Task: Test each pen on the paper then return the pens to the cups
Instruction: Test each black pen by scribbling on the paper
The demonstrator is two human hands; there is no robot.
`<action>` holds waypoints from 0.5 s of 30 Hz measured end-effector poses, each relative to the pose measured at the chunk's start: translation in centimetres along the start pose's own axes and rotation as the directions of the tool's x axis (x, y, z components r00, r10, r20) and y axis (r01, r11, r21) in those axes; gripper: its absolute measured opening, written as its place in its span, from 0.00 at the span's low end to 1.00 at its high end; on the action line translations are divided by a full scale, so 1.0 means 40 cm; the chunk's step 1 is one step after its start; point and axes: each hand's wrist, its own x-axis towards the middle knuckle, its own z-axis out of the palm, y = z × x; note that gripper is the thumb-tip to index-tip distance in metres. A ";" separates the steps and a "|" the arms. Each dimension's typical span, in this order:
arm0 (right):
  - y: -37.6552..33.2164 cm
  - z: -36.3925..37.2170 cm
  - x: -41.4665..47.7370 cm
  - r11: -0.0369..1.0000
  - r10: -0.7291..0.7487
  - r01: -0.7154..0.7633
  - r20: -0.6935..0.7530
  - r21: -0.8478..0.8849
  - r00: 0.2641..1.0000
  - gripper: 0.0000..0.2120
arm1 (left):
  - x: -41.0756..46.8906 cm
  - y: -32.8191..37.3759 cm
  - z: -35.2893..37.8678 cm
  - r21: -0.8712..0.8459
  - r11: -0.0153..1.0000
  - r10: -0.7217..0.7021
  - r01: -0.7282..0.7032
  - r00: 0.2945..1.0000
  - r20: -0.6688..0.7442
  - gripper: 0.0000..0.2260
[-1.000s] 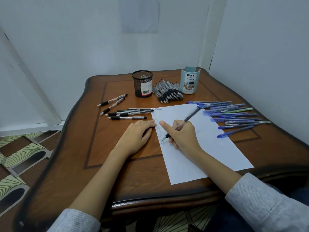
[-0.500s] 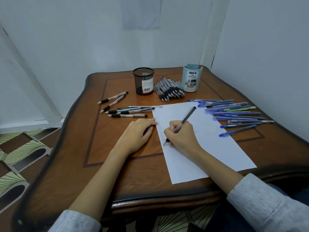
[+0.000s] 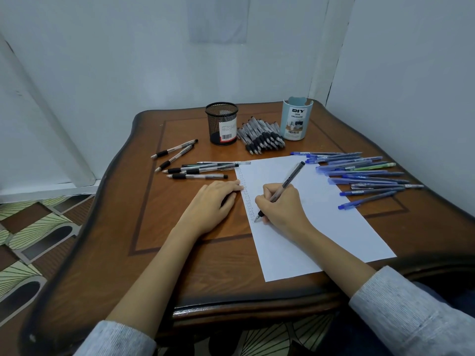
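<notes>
At desk (image 3: 154, 253) centre, the right hand (image 3: 282, 209) is gripping a pen (image 3: 290, 179), tip touching the paper's (image 3: 329, 227) left margin. The left hand (image 3: 210, 204) is lying flat at nine o'clock, fingertips (image 3: 237, 186) touching the paper's edge. Mesh cup (image 3: 221, 124) and organizer cup (image 3: 295, 119) are standing at twelve o'clock.

Black mesh cup (image 3: 221, 123), blue pens (image 3: 365, 176)

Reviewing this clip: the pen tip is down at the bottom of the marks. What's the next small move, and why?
Probably a short scribble where the tip sits. The right hand grips the pen, tip on the paper at the lower end of the column of marks, and the left hand lies flat with fingertips at the sheet's left edge, likely steadying it.
</notes>
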 end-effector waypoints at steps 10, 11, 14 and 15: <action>0.002 -0.007 -0.003 1.000 -0.010 0.011 -0.016 0.018 1.000 0.16 | 0.000 0.001 -0.001 -0.002 1.000 -0.005 0.005 1.000 0.002 0.15; 0.002 -0.006 -0.003 1.000 -0.007 0.007 -0.012 0.016 1.000 0.15 | -0.001 0.001 -0.001 -0.002 1.000 -0.006 0.006 1.000 0.003 0.15; 0.002 -0.004 -0.002 1.000 -0.006 0.006 0.001 0.012 1.000 0.16 | -0.001 -0.001 0.000 -0.001 1.000 -0.004 0.004 1.000 0.000 0.15; 0.004 -0.005 -0.001 1.000 -0.007 0.007 0.003 0.013 1.000 0.16 | -0.001 -0.001 0.000 0.000 1.000 -0.003 0.003 1.000 0.001 0.15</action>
